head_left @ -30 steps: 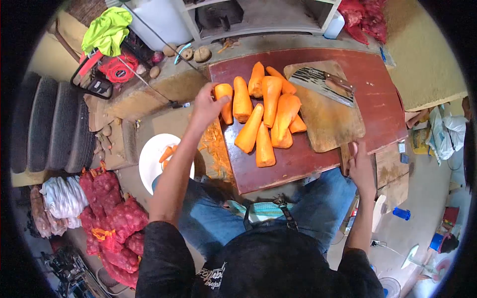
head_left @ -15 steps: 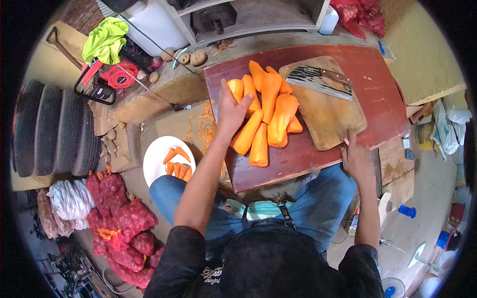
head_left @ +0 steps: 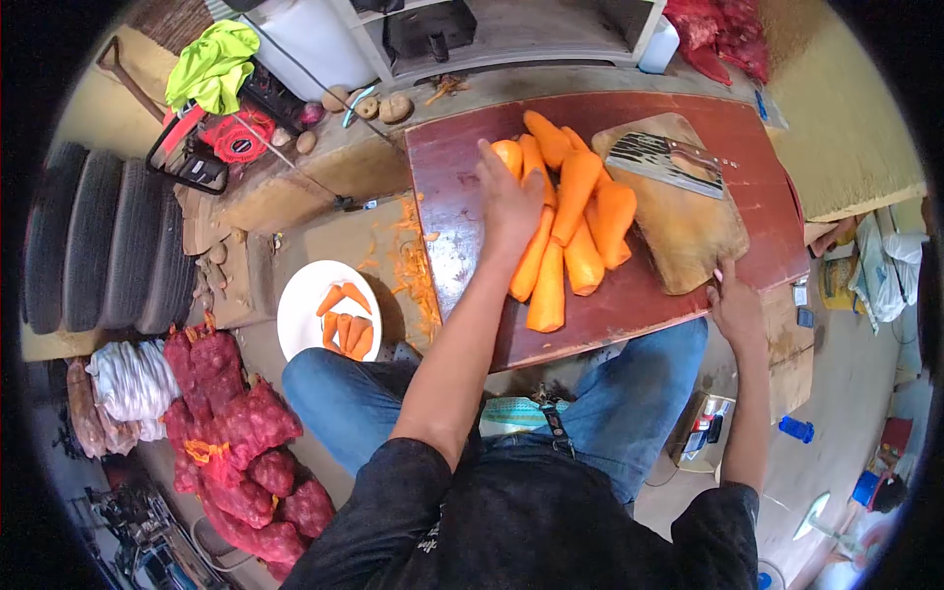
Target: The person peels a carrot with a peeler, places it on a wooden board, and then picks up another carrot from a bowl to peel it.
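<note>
The left hand (head_left: 510,202) lies on the left side of a pile of peeled carrots (head_left: 575,221) on a dark red table (head_left: 462,157). The palm faces down and the fingers are spread over two or three carrots, touching them; whether they close around any carrot I cannot tell, because the back of the hand hides the grip. One carrot end shows just beyond the fingertips, at the far side.

The pile is in the middle of the table, with the carrots lying mostly along the near-far direction and leaning on each other. Just right of the pile is a wooden cutting board (head_left: 688,231), and a cleaver (head_left: 667,157) lies flat on its far part.

The right hand (head_left: 735,310) is at the near right edge of the table, beside the near corner of the board. It touches the edge with curled fingers and holds nothing that can be seen.

On the floor to the left, a white plate (head_left: 300,315) has some small carrot pieces, and orange peelings (head_left: 413,265) lie between the plate and the table.
</note>
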The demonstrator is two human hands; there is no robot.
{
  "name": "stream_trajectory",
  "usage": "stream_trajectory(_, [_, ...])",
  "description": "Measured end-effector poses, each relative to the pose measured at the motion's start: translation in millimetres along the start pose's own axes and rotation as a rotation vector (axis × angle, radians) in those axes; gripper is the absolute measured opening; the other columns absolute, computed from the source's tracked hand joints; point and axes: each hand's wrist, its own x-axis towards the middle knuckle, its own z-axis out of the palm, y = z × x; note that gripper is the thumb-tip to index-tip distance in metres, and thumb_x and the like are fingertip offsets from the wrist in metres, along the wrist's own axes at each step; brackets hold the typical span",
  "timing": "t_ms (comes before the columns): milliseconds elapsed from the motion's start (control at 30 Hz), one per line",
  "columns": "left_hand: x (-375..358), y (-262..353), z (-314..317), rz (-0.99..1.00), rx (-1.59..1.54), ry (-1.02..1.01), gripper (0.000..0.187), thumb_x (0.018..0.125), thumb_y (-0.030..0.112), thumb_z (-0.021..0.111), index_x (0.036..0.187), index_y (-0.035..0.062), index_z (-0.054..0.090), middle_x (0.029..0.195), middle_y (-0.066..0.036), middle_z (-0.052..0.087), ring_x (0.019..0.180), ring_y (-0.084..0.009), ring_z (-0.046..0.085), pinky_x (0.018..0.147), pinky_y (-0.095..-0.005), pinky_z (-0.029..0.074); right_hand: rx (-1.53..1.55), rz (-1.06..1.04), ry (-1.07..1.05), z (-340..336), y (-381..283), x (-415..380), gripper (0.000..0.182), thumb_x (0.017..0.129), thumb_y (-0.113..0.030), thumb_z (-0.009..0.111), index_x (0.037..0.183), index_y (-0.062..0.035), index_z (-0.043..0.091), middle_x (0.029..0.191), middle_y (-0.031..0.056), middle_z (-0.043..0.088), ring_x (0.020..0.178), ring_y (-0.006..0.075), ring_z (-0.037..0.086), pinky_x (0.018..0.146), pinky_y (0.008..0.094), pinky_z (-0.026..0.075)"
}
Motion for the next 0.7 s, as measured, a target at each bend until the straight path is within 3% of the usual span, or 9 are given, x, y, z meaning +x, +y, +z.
stream_trajectory(133, [-2,9,12,-0.003,0.044,0.01,0.092,0.091,0.028,0.066,0.153,-0.0115,0.011,0.137,-0.034,0.043,0.125,-0.0507,0.044,0.109,-0.0506,0.036,0.071,-0.006,0.039,-1,9,6,0.044,0.09,-0.015,0.063,0.127,-0.0063,0.041,0.09,0.0271,0.068,0.086,0.0496,0.064,0.078,0.057,0.05])
stream_trajectory(233, [-3,13,10,-0.027,0.086,0.011,0.091,0.091,0.031,0.066,0.153,-0.0112,0.013,0.138,-0.03,0.044,0.126,-0.0481,0.043,0.108,-0.0515,0.036,0.063,0.095,-0.055,-13,1,5,0.04,0.09,-0.013,0.063,0.124,-0.0057,0.044,0.101,0.0288,0.066,0.095,0.0493,0.062,0.082,0.0558,0.049])
stream_trajectory(333, [-8,11,3,0.024,0.098,0.049,0.083,0.093,0.032,0.064,0.152,-0.0088,0.021,0.14,-0.029,0.042,0.126,-0.0487,0.042,0.108,-0.0515,0.036,0.076,0.006,0.094,-14,-6,-8,0.035,0.09,-0.014,0.064,0.12,-0.0037,0.048,0.109,0.0281,0.063,0.106,0.0483,0.059,0.087,0.0547,0.047])
stream_trajectory(433, [-13,1,-16,0.151,0.238,0.063,0.07,0.095,0.032,0.062,0.147,-0.0072,0.036,0.136,-0.028,0.049,0.122,-0.0475,0.048,0.106,-0.0502,0.038,0.167,-0.081,0.311,-9,-28,-22,0.031,0.09,-0.014,0.064,0.115,-0.0004,0.052,0.107,0.0282,0.061,0.106,0.0482,0.057,0.089,0.0518,0.046])
stream_trajectory(533, [0,-27,-43,0.255,0.003,-0.013,0.06,0.097,0.032,0.061,0.14,-0.0065,0.047,0.125,-0.028,0.058,0.116,-0.0452,0.054,0.103,-0.0489,0.041,0.316,-0.206,0.291,-16,-59,-25,0.023,0.093,-0.015,0.063,0.108,0.0001,0.055,0.101,0.0233,0.061,0.096,0.0412,0.06,0.085,0.0471,0.048])
stream_trajectory(567, [0,-35,-54,0.274,-0.067,0.04,0.057,0.096,0.033,0.062,0.133,-0.0081,0.053,0.115,-0.027,0.063,0.111,-0.0438,0.058,0.101,-0.0484,0.043,0.581,-0.069,0.198,-26,-71,-30,0.021,0.095,-0.018,0.062,0.105,-0.0008,0.056,0.102,0.0213,0.06,0.094,0.0382,0.059,0.085,0.0461,0.048])
stream_trajectory(633, [5,-53,-101,0.308,-0.021,-0.07,0.053,0.095,0.034,0.064,0.13,-0.005,0.057,0.118,-0.026,0.062,0.116,-0.0422,0.057,0.101,-0.0472,0.044,1.067,0.241,-0.057,-45,-94,-37,0.023,0.1,-0.026,0.06,0.099,-0.0025,0.057,0.103,0.0173,0.058,0.092,0.032,0.058,0.085,0.0442,0.049])
stream_trajectory(700, [11,-79,-160,0.284,0.168,-0.261,0.052,0.094,0.035,0.065,0.13,-0.0028,0.058,0.12,-0.026,0.062,0.117,-0.0407,0.057,0.101,-0.0459,0.045,1.618,-0.192,0.04,-35,-139,-33,0.031,0.101,-0.036,0.057,0.095,-0.0049,0.057,0.105,0.0147,0.055,0.093,0.0279,0.057,0.08,0.0419,0.051])
